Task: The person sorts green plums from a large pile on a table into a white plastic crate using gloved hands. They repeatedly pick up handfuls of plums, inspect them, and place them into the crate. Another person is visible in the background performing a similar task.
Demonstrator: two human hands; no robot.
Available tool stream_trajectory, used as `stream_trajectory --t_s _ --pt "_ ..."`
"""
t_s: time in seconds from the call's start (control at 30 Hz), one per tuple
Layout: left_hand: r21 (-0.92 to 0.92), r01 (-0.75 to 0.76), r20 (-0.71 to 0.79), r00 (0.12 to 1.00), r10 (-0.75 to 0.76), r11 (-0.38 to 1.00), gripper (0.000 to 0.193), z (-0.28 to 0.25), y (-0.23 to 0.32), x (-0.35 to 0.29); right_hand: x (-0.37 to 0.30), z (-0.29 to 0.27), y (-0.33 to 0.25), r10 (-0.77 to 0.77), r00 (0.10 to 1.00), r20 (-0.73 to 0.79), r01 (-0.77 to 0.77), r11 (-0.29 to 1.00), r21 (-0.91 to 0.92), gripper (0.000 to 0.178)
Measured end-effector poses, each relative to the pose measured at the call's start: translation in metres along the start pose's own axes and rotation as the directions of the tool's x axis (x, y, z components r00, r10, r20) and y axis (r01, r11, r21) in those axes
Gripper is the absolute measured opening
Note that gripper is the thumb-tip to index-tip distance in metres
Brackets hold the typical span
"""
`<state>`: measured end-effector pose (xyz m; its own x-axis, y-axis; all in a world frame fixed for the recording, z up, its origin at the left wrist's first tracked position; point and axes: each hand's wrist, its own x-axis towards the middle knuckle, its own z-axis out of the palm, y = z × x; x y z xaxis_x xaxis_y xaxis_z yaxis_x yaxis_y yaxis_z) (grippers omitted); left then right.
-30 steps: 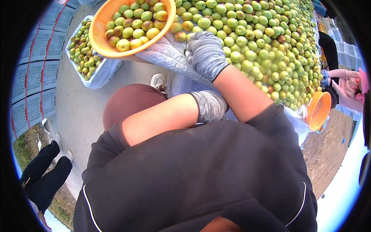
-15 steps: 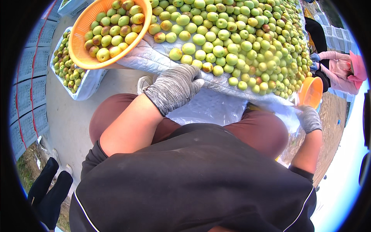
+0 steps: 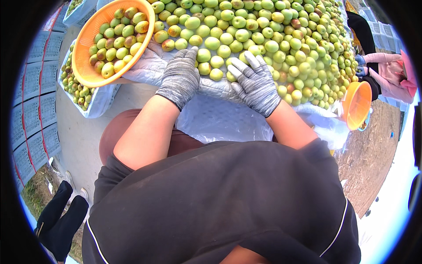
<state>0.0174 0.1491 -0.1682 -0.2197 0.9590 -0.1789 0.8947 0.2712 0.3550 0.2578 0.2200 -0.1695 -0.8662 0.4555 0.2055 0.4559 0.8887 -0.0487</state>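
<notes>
A broad heap of green, partly brown-blotched jujubes [image 3: 263, 35] lies on a pale quilted cloth [image 3: 151, 66]. My left hand [image 3: 180, 79], in a grey knitted glove, rests at the near edge of the heap. Its fingers point away from me, close together and extended, with no fruit visible in them. My right hand [image 3: 257, 83], gloved alike, lies over the nearest jujubes with its fingers spread. The fruit under its fingertips is partly hidden. To the left of my left hand, an orange plastic basket [image 3: 81, 66] holds browner jujubes.
Below the basket stands a lined crate [image 3: 94, 105] of jujubes. Stacked pale crates [image 3: 35, 114] line the far left. Clear plastic sheeting [image 3: 224, 119] hangs before my lap. An orange basket [image 3: 358, 103] sits right, near a co-worker in pink [image 3: 391, 75]. Another person's dark-clad legs [image 3: 61, 220] show lower left.
My right hand has come from the far right edge onto the near jujubes and spread its fingers. My left hand has shifted left and its fingers have straightened. The view has shifted slightly.
</notes>
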Motion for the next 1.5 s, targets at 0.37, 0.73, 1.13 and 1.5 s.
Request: stream_trajectory --t_s 0.37,0.73,1.13,1.5 --pt "0.019 0.002 -0.034 0.999 -0.002 1.0 0.06 0.005 0.01 0.005 0.075 -0.019 -0.014 0.053 0.928 0.369 -0.019 0.995 -0.094 0.026" --pt "-0.068 -0.014 -0.015 1.0 0.013 0.998 0.062 0.001 0.015 0.008 0.088 -0.041 0.0 0.009 0.93 0.368 -0.082 0.979 0.184 0.028" --pt "-0.047 -0.029 -0.013 1.0 0.028 0.998 0.059 -0.001 0.018 0.005 0.006 -0.039 0.006 0.072 0.908 0.413 -0.088 -0.93 0.357 0.051" --pt "-0.115 -0.104 -0.017 0.995 0.103 0.988 0.063 0.001 0.013 0.003 -0.013 -0.06 0.022 0.291 0.74 0.607 -0.167 -0.794 0.585 0.039"
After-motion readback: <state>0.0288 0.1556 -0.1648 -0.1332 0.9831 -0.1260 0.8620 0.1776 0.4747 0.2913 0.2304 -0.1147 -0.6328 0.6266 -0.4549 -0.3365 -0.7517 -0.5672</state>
